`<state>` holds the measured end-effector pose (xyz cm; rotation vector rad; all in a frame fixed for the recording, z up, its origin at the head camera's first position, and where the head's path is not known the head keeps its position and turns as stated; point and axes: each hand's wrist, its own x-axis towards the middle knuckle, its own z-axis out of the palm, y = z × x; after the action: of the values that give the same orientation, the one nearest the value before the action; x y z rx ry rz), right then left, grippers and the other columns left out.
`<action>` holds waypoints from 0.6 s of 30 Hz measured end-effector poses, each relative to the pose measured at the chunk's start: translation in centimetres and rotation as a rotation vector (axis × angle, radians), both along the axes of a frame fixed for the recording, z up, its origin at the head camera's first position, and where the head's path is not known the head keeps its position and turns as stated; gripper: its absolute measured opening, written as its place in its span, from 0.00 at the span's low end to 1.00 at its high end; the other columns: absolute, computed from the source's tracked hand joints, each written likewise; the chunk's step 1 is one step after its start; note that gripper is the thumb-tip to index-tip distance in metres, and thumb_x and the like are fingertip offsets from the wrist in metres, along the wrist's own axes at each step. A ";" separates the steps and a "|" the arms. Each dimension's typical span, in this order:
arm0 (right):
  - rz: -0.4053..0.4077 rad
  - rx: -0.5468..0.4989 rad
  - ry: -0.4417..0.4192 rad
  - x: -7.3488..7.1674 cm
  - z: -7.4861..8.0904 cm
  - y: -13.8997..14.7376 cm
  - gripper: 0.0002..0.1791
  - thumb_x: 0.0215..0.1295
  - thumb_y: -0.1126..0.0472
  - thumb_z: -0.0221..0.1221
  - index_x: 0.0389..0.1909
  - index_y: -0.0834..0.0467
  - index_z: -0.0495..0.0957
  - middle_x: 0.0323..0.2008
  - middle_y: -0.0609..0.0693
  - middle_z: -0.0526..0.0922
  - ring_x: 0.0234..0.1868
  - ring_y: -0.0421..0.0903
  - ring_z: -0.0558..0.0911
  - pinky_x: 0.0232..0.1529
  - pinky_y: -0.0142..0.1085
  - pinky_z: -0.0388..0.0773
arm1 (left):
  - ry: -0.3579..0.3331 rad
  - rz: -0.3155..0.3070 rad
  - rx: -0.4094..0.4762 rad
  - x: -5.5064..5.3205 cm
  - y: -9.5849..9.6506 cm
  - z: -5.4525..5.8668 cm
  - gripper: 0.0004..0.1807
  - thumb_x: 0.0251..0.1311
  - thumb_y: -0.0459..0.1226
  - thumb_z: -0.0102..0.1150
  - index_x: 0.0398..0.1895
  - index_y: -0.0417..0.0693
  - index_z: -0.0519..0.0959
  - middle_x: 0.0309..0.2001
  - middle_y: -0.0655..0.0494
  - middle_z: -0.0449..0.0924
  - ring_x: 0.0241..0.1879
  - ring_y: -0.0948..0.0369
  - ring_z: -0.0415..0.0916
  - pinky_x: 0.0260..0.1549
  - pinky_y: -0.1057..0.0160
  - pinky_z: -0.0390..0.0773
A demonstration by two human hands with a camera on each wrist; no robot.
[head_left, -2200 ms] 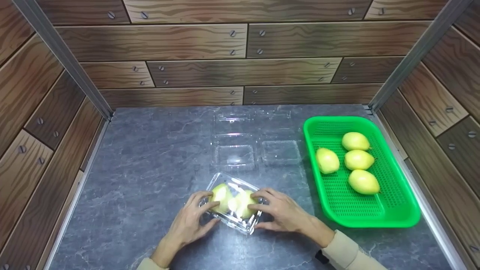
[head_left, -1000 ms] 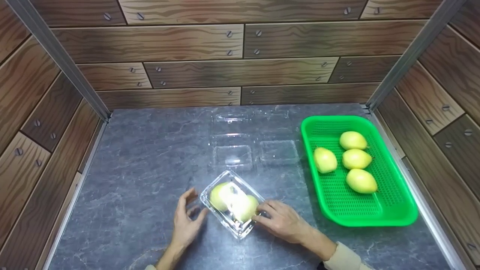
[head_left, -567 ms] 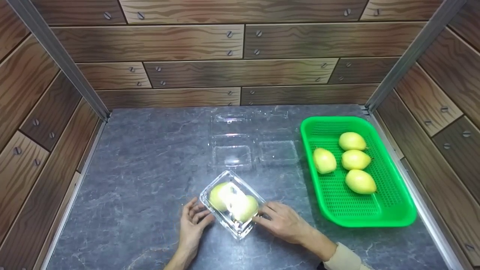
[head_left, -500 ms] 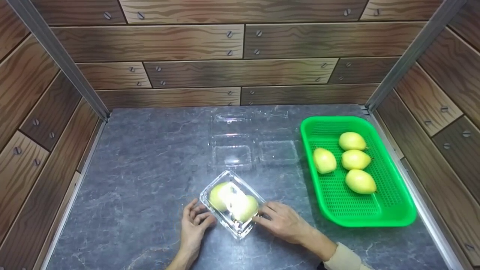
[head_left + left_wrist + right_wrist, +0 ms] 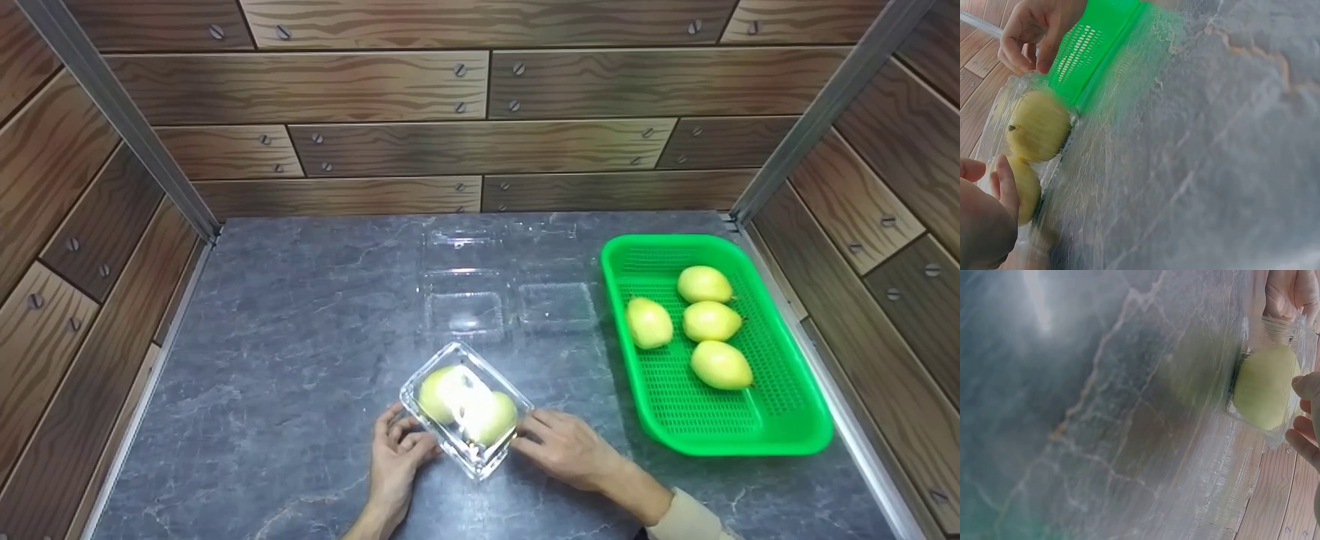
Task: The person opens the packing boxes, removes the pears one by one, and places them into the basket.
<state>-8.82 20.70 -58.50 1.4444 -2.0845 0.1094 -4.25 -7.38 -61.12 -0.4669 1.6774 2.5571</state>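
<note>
A clear plastic clamshell box (image 5: 459, 356) stands turned at an angle near the middle front of the table, with two yellow-green pears (image 5: 442, 394) inside. Its lid lies over them, and glare hides part of the top. My right hand (image 5: 566, 450) pinches the box's right edge between thumb and fingers. At the left side, my left hand (image 5: 397, 454) touches the edge with its fingertips, the fingers loosely bent. The left wrist view shows both pears (image 5: 1039, 126) through the wall. In the right wrist view, one pear (image 5: 1264, 388) shows beside my right fingers (image 5: 1303, 441).
A green plastic basket (image 5: 637, 397) with several pears (image 5: 721, 365) stands on the right. Behind the box lie clear, opened clamshells (image 5: 465, 311), hard to make out on the grey marbled table (image 5: 285, 337). Wood-patterned walls (image 5: 375, 90) enclose the back and sides.
The box was turned clockwise between both hands, and the left hand came off its edge. Since then my left hand has moved right, back to the box; the right stays at its edge.
</note>
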 end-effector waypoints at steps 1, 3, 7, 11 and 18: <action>0.001 0.000 0.001 0.0 0.0 0.0 0.09 0.72 0.60 0.55 0.42 0.50 0.84 0.41 0.45 0.85 0.40 0.40 0.82 0.40 0.29 0.86 | 0.001 0.003 0.005 0.0 0.1 0.0 0.48 0.60 0.21 0.64 0.79 0.39 0.48 0.51 0.53 0.72 0.35 0.68 0.80 0.39 0.67 0.90; 0.006 -0.002 0.006 0.0 0.0 0.0 0.09 0.71 0.60 0.55 0.42 0.49 0.84 0.41 0.45 0.85 0.41 0.41 0.82 0.41 0.29 0.87 | 0.003 0.006 0.005 0.0 0.2 -0.1 0.48 0.60 0.21 0.65 0.78 0.38 0.49 0.51 0.53 0.72 0.34 0.69 0.80 0.38 0.67 0.90; 0.021 -0.017 0.017 -0.1 0.0 0.0 0.09 0.72 0.60 0.55 0.42 0.50 0.84 0.40 0.44 0.85 0.40 0.41 0.82 0.42 0.30 0.87 | 0.006 -0.005 0.011 0.1 0.4 -0.2 0.48 0.60 0.22 0.66 0.78 0.38 0.49 0.50 0.54 0.71 0.34 0.69 0.80 0.38 0.68 0.89; 0.031 -0.021 0.021 -0.1 0.1 0.0 0.09 0.71 0.60 0.55 0.42 0.50 0.85 0.40 0.44 0.85 0.40 0.41 0.82 0.42 0.30 0.87 | 0.020 -0.015 0.039 0.3 0.4 -0.3 0.46 0.61 0.23 0.63 0.78 0.38 0.48 0.50 0.55 0.72 0.36 0.68 0.80 0.38 0.68 0.89; 0.016 -0.010 0.007 0.0 0.0 0.0 0.09 0.72 0.59 0.55 0.41 0.50 0.84 0.39 0.44 0.85 0.40 0.41 0.82 0.41 0.30 0.87 | 0.029 -0.022 0.055 0.3 0.2 -0.7 0.45 0.61 0.22 0.60 0.78 0.39 0.48 0.50 0.54 0.71 0.38 0.68 0.81 0.39 0.67 0.90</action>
<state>-8.86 20.67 -58.51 1.4534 -2.0640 0.1210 -3.97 -7.20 -61.78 -0.4076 1.6073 2.5994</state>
